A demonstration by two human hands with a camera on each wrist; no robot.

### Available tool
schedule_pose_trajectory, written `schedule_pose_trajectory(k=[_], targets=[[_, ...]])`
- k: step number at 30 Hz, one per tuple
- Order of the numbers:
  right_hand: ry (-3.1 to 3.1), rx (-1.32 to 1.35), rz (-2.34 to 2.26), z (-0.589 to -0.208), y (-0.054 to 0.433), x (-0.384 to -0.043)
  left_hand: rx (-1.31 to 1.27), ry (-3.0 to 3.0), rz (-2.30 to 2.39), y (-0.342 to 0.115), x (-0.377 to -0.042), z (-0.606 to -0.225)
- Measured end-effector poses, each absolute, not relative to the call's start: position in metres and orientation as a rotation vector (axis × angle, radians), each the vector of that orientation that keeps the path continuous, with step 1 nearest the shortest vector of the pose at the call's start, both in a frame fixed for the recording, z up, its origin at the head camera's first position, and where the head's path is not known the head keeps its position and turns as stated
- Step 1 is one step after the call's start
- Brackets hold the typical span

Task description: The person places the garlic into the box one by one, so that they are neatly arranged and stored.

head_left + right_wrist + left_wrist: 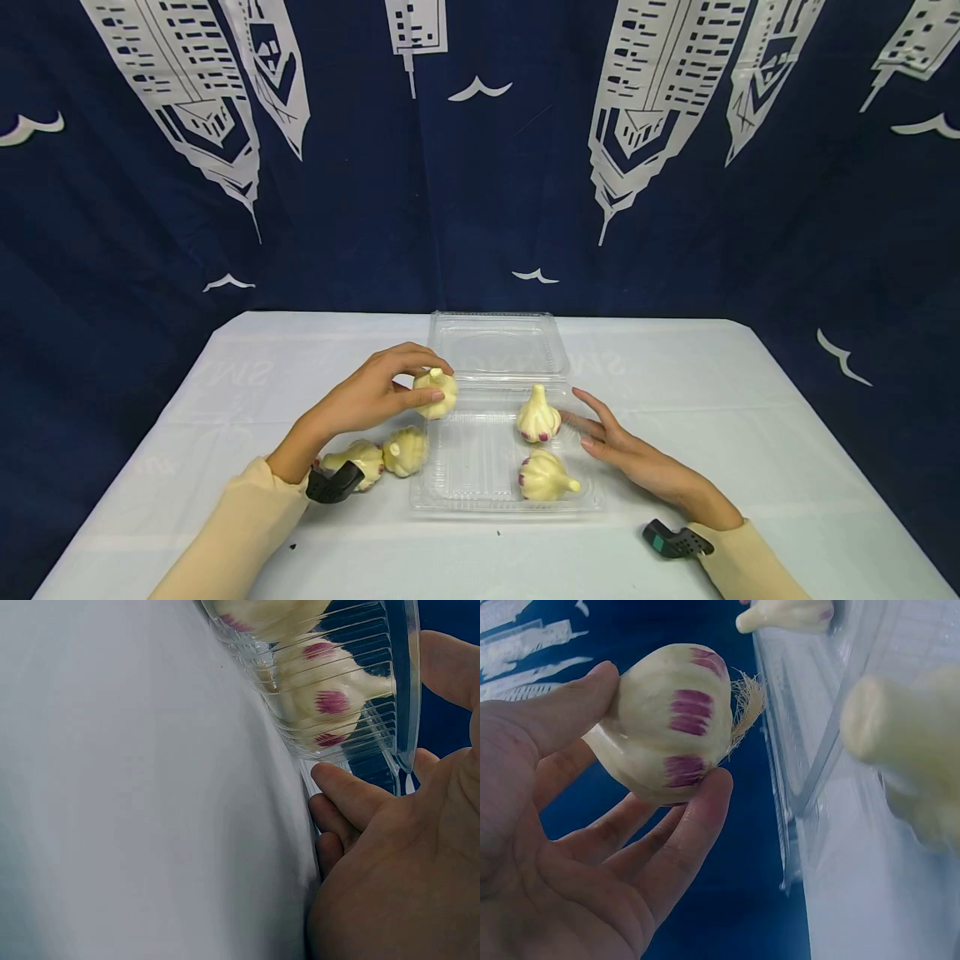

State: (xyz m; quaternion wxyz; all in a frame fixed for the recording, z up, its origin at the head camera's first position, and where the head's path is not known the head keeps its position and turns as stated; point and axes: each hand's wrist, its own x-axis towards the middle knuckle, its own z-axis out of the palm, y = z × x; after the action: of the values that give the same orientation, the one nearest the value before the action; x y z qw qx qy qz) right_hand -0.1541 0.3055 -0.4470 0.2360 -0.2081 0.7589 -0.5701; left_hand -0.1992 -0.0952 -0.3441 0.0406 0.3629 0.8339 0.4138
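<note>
The left hand [393,383] grasps a garlic bulb [435,395] near the clear clamshell box [472,467] containing two others [538,421]; the right hand [630,450] has relaxed fingers beside it. Faint surface lettering [598,363] is unreadable.

The left arm [232,525] and right arm [742,558] reach forward and inward, the 2 hands apart. The left hand [378,392] is curved in a grip, thumb [574,705] opposing the fingers [697,825]. The right hand [633,458] has loosely spread digits, its thumb held away.
</note>
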Motion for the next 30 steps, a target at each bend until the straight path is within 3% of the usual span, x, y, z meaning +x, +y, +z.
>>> schedule_pose_trajectory(k=[19,30], targets=[[2.100,-0.576,-1.558,-0.446,0.306,-0.153,1.268,2.468,1.110,-0.046,-0.210,-0.338],[2.079,-0.566,-1.566,-0.446,0.306,-0.155,1.237,2.562,0.921,-0.027,-0.221,-0.340]])
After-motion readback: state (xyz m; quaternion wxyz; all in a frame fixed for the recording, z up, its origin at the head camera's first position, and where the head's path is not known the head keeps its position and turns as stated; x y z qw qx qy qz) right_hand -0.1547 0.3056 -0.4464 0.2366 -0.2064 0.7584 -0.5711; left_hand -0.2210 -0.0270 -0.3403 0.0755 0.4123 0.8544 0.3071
